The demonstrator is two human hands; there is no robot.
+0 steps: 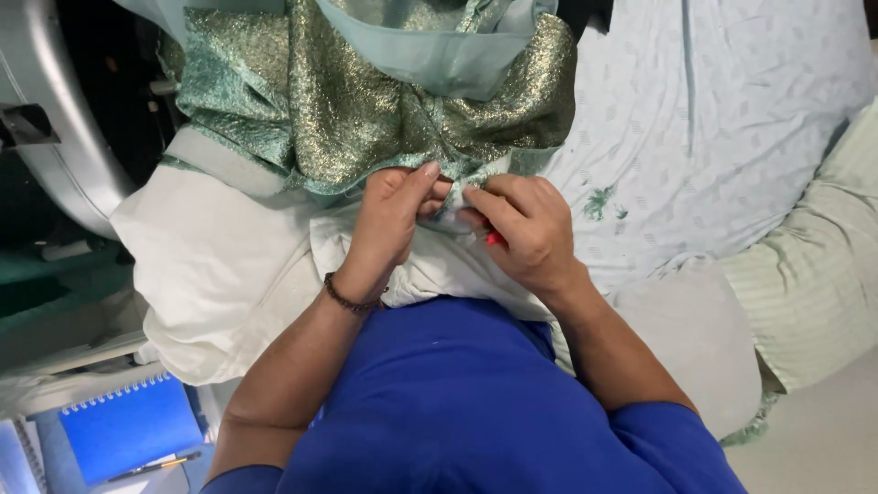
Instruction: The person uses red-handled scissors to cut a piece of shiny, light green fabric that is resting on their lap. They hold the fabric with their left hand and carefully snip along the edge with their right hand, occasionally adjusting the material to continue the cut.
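A shiny green and gold garment point(366, 101) with a pale green lining point(430, 50) lies spread over a white pillow point(219, 265) on my lap. My left hand point(389, 220), with a bead bracelet on the wrist, pinches the garment's near edge. My right hand point(523, 229) grips the same edge right beside it and holds a small red tool point(495, 240), mostly hidden under the fingers. The two hands touch at the fingertips.
A pale blue patterned sheet point(722, 119) covers the surface to the right, with green thread scraps point(599, 203) on it. A striped light green pillow point(823, 265) lies at the right edge. A blue spiral notebook point(128, 425) and a pen point(154, 467) sit at lower left, a grey curved machine part point(55, 119) at upper left.
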